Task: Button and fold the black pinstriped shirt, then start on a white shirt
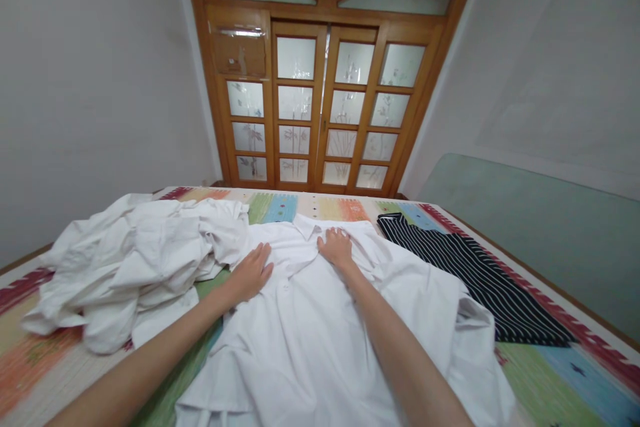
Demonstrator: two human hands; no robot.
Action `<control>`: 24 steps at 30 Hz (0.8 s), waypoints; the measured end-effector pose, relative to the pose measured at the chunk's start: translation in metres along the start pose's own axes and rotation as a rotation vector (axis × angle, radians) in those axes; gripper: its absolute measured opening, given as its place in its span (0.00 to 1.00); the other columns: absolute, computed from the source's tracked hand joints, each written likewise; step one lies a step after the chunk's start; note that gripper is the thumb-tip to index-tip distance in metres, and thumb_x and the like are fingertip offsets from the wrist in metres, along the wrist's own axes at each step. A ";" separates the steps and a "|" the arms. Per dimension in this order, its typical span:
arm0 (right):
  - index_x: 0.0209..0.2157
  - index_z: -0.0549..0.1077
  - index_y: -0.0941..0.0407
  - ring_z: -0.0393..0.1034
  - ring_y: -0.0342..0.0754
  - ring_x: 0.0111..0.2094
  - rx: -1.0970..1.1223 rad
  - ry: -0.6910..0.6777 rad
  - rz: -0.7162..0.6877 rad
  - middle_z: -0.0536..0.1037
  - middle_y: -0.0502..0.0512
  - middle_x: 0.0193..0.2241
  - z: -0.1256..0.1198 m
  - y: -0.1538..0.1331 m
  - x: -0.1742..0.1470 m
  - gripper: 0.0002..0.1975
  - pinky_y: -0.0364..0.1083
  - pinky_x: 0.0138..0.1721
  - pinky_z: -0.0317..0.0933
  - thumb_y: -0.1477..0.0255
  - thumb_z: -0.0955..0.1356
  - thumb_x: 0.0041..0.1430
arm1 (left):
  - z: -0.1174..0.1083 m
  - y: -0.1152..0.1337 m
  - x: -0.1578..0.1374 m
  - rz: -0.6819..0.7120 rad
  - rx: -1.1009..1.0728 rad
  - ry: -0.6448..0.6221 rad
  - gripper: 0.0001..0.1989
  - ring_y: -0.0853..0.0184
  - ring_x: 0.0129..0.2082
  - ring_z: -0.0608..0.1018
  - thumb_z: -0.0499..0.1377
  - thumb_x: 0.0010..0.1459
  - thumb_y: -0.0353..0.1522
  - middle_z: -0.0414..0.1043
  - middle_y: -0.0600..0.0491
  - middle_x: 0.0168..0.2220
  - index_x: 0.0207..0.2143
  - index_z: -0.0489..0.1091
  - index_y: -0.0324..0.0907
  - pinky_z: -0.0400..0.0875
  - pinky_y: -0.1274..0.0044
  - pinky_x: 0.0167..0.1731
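A white collared shirt [310,333] is spread over the bed in front of me, its collar [306,227] toward the far side and its fabric creased. My left hand [253,272] lies flat on the shirt's left shoulder area, fingers stretched out. Just right of the collar, my right hand [336,247] rests on the cloth with its fingers apart. Neither hand visibly grips the fabric. The lower part of the shirt runs under my right forearm and out of the bottom of the view.
A rumpled pile of white clothing [145,260] lies on the left, touching the shirt. On the right is a folded black-and-white striped garment [470,280]. A patterned bedspread [565,373] covers the bed. A pale green headboard-like panel [530,227] borders the right side; wooden glazed doors [320,107] stand beyond.
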State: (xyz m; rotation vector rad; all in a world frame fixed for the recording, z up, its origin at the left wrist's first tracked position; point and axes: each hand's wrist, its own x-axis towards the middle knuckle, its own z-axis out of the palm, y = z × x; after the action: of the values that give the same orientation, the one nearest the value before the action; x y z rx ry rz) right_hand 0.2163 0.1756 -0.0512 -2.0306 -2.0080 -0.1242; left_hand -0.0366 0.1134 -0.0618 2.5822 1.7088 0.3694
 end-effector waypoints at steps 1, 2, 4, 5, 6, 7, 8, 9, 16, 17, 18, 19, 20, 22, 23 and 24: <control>0.54 0.71 0.62 0.60 0.57 0.59 0.019 -0.014 0.000 0.70 0.67 0.57 0.000 0.001 0.000 0.23 0.53 0.55 0.53 0.64 0.59 0.65 | -0.002 0.002 -0.017 0.005 -0.022 -0.024 0.28 0.57 0.67 0.55 0.43 0.66 0.39 0.55 0.40 0.66 0.65 0.53 0.35 0.54 0.63 0.64; 0.55 0.70 0.62 0.58 0.56 0.60 0.045 -0.032 0.001 0.68 0.66 0.58 -0.002 0.003 0.001 0.23 0.53 0.56 0.53 0.64 0.60 0.65 | -0.005 0.004 -0.035 0.015 -0.039 -0.053 0.30 0.58 0.67 0.55 0.43 0.66 0.41 0.54 0.42 0.67 0.65 0.52 0.36 0.54 0.64 0.64; 0.56 0.70 0.60 0.57 0.55 0.62 0.132 -0.081 0.000 0.67 0.65 0.59 -0.007 0.009 0.002 0.23 0.52 0.57 0.52 0.65 0.62 0.63 | -0.013 0.010 -0.071 0.042 -0.076 -0.062 0.30 0.60 0.68 0.54 0.43 0.66 0.43 0.52 0.47 0.68 0.66 0.52 0.40 0.54 0.66 0.65; 0.55 0.70 0.60 0.58 0.55 0.61 0.181 -0.103 -0.006 0.68 0.65 0.59 -0.012 0.013 0.003 0.22 0.51 0.58 0.52 0.67 0.63 0.62 | -0.018 0.013 -0.090 0.054 -0.099 -0.064 0.29 0.60 0.68 0.54 0.44 0.66 0.44 0.51 0.49 0.68 0.66 0.54 0.43 0.53 0.67 0.65; 0.55 0.71 0.60 0.60 0.54 0.60 0.227 -0.122 -0.016 0.70 0.64 0.58 -0.017 0.016 0.003 0.22 0.50 0.57 0.53 0.69 0.65 0.60 | -0.023 0.016 -0.107 0.069 -0.125 -0.076 0.29 0.60 0.68 0.53 0.45 0.66 0.46 0.49 0.50 0.68 0.66 0.55 0.45 0.54 0.66 0.65; 0.54 0.71 0.61 0.63 0.53 0.58 0.262 -0.133 -0.028 0.71 0.64 0.57 -0.023 0.019 0.003 0.22 0.48 0.57 0.54 0.71 0.65 0.59 | -0.029 0.019 -0.124 0.071 -0.152 -0.072 0.29 0.60 0.68 0.54 0.46 0.65 0.46 0.48 0.52 0.68 0.65 0.56 0.47 0.55 0.66 0.64; 0.54 0.71 0.61 0.65 0.52 0.57 0.281 -0.136 -0.039 0.72 0.63 0.56 -0.029 0.022 0.001 0.22 0.47 0.56 0.54 0.73 0.65 0.58 | -0.034 0.021 -0.140 0.060 -0.178 -0.054 0.29 0.59 0.67 0.55 0.48 0.65 0.47 0.48 0.52 0.68 0.65 0.57 0.49 0.57 0.66 0.63; 0.54 0.72 0.61 0.67 0.51 0.55 0.296 -0.127 -0.053 0.73 0.63 0.55 -0.034 0.023 -0.003 0.21 0.46 0.55 0.55 0.75 0.65 0.58 | -0.039 0.022 -0.155 0.029 -0.206 -0.034 0.28 0.59 0.66 0.57 0.49 0.65 0.46 0.50 0.53 0.67 0.64 0.59 0.50 0.58 0.66 0.63; 0.37 0.75 0.59 0.72 0.46 0.33 0.614 -0.156 -0.480 0.79 0.55 0.32 -0.064 -0.003 -0.114 0.08 0.43 0.38 0.62 0.74 0.65 0.58 | -0.061 0.023 -0.214 -0.132 -0.355 -0.017 0.22 0.57 0.56 0.73 0.58 0.57 0.46 0.68 0.52 0.59 0.52 0.73 0.52 0.68 0.66 0.56; 0.38 0.75 0.58 0.71 0.46 0.31 0.624 -0.207 -0.558 0.78 0.53 0.31 -0.068 -0.008 -0.139 0.08 0.42 0.36 0.62 0.70 0.66 0.58 | -0.061 0.024 -0.216 -0.139 -0.375 0.004 0.21 0.57 0.55 0.74 0.59 0.56 0.46 0.71 0.51 0.57 0.50 0.74 0.51 0.69 0.67 0.55; 0.39 0.74 0.57 0.70 0.45 0.29 0.621 -0.265 -0.624 0.78 0.52 0.30 -0.072 -0.013 -0.162 0.11 0.42 0.34 0.61 0.65 0.68 0.57 | -0.062 0.024 -0.218 -0.146 -0.398 0.022 0.19 0.58 0.52 0.75 0.60 0.55 0.45 0.73 0.51 0.54 0.47 0.75 0.50 0.71 0.69 0.52; 0.40 0.73 0.56 0.70 0.45 0.29 0.600 -0.321 -0.688 0.77 0.52 0.31 -0.076 -0.016 -0.183 0.17 0.42 0.33 0.60 0.60 0.70 0.54 | -0.063 0.026 -0.218 -0.157 -0.424 0.031 0.16 0.59 0.49 0.77 0.59 0.55 0.44 0.75 0.50 0.50 0.44 0.76 0.48 0.74 0.71 0.48; 0.43 0.72 0.55 0.70 0.47 0.31 0.552 -0.362 -0.761 0.77 0.52 0.33 -0.080 -0.019 -0.201 0.23 0.43 0.34 0.60 0.55 0.72 0.50 | -0.064 0.027 -0.219 -0.173 -0.451 0.032 0.14 0.60 0.45 0.78 0.58 0.56 0.43 0.76 0.50 0.46 0.41 0.76 0.47 0.75 0.74 0.43; 0.47 0.70 0.55 0.70 0.49 0.34 0.439 -0.385 -0.854 0.76 0.54 0.37 -0.085 -0.022 -0.227 0.32 0.44 0.35 0.59 0.50 0.73 0.46 | -0.068 0.030 -0.220 -0.213 -0.497 0.023 0.13 0.64 0.37 0.78 0.56 0.58 0.43 0.77 0.51 0.39 0.36 0.75 0.46 0.75 0.78 0.33; 0.47 0.69 0.55 0.69 0.50 0.35 0.380 -0.394 -0.884 0.75 0.55 0.38 -0.087 -0.023 -0.234 0.32 0.44 0.36 0.59 0.49 0.72 0.46 | -0.070 0.031 -0.221 -0.230 -0.512 0.022 0.14 0.65 0.34 0.77 0.55 0.58 0.43 0.76 0.52 0.36 0.34 0.75 0.45 0.74 0.79 0.30; 0.46 0.69 0.55 0.69 0.50 0.36 0.328 -0.400 -0.903 0.75 0.56 0.38 -0.089 -0.023 -0.239 0.29 0.44 0.36 0.59 0.50 0.71 0.48 | -0.074 0.032 -0.223 -0.242 -0.523 0.029 0.14 0.66 0.32 0.76 0.55 0.59 0.43 0.75 0.53 0.34 0.33 0.74 0.45 0.73 0.80 0.28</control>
State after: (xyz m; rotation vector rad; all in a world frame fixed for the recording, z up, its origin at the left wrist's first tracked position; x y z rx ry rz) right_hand 0.1988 -0.0780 -0.0245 -0.8862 -2.8107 0.4338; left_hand -0.1062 -0.1107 -0.0266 1.9906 1.6327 0.7298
